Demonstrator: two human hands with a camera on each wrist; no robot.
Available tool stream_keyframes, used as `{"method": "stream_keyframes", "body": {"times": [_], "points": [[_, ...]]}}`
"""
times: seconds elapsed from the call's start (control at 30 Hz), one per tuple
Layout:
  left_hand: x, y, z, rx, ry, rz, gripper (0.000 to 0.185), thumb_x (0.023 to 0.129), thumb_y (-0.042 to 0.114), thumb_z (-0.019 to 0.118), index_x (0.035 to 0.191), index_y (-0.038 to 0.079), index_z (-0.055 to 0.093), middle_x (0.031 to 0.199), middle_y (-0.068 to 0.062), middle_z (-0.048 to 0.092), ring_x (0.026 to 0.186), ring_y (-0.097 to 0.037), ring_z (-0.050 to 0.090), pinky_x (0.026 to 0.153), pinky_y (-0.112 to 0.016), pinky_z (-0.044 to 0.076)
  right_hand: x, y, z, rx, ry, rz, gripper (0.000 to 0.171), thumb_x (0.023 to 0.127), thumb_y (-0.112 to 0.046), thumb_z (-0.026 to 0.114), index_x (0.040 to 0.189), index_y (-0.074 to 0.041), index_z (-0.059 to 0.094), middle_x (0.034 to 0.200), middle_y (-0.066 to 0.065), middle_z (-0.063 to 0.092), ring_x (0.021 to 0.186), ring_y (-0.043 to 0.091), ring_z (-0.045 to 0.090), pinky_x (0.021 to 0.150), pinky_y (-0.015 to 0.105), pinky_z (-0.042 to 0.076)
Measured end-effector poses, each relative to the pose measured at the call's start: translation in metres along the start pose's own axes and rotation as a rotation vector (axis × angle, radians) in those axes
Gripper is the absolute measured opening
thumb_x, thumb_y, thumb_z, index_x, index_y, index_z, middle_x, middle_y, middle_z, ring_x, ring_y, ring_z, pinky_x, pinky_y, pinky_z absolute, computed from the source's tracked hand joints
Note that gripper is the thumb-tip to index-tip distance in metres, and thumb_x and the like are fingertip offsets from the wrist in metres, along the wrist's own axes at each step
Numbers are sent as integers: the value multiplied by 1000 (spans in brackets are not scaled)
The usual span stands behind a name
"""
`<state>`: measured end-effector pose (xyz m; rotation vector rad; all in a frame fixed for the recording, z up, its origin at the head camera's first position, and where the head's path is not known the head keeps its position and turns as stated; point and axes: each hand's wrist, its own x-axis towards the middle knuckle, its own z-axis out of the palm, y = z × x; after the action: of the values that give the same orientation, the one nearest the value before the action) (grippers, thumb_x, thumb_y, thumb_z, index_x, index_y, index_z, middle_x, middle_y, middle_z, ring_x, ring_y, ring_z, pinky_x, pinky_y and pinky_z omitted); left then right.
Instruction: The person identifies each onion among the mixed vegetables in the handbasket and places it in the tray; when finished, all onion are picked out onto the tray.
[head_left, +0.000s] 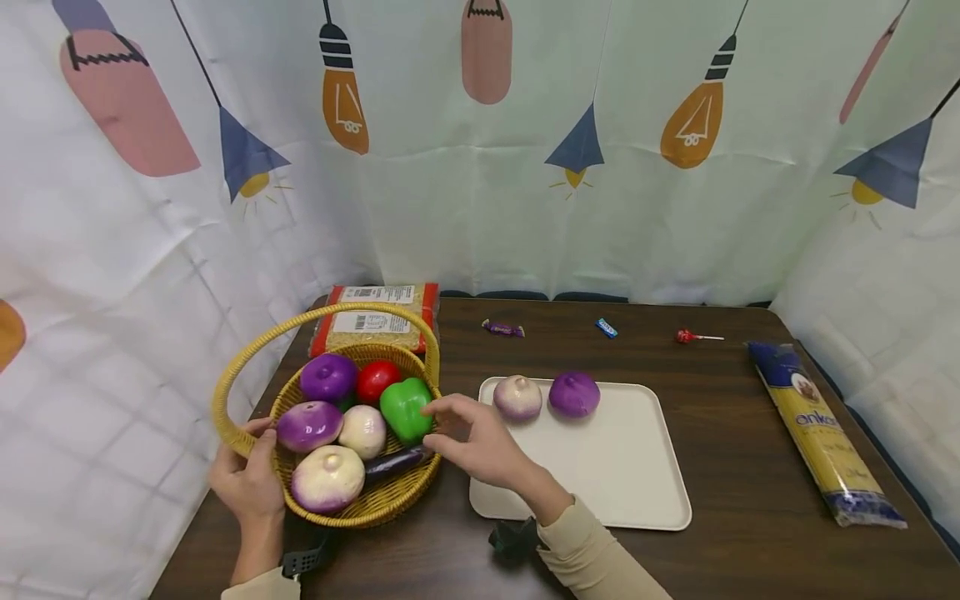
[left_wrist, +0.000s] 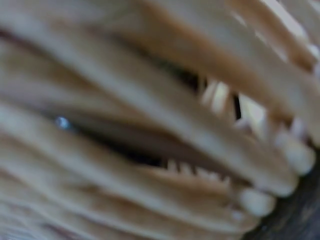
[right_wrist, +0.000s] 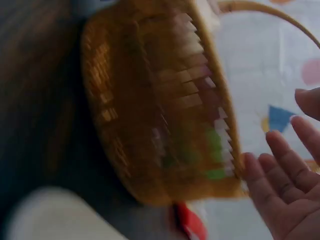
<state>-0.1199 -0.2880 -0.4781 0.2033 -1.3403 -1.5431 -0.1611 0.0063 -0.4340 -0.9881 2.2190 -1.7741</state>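
Note:
A yellow wicker basket with a tall handle stands at left, full of glossy vegetables. My left hand grips its left rim by the handle's base; the left wrist view is filled by blurred basket weave. Over the right rim is my right hand, fingers spread and loosely bent beside a green bell pepper and an eggplant. In the right wrist view this hand holds nothing, fingertips near the rim. A tomato, purple onions and whitish-purple ones fill the rest.
A white tray carries a whitish onion and a purple onion. Behind the basket lies a red-edged packet. Two wrapped candies and a lollipop lie at the back; a pasta bag lies right.

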Motion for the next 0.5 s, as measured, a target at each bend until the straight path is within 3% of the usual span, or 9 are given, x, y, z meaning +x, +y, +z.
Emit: {"method": "stream_keyframes", "body": {"times": [0.23,0.5], "points": [[0,-3,0,-31,15,-8,18,79,-11,60,88,-26,62,74,-5,71,71,-13,62,65,-19,45,13,-8,37,-7,-135,-74,38,89,-14,71,124,-8,61,125,8,61,112,24,61,92,33,52],[0,1,1,-24,8,3,17,79,-11,60,88,-26,62,74,-5,71,69,-13,62,63,-19,47,37,-11,65,-193,-391,-107,62,87,-26,74,141,-14,47,137,-1,51,116,3,52,84,14,49]]}}
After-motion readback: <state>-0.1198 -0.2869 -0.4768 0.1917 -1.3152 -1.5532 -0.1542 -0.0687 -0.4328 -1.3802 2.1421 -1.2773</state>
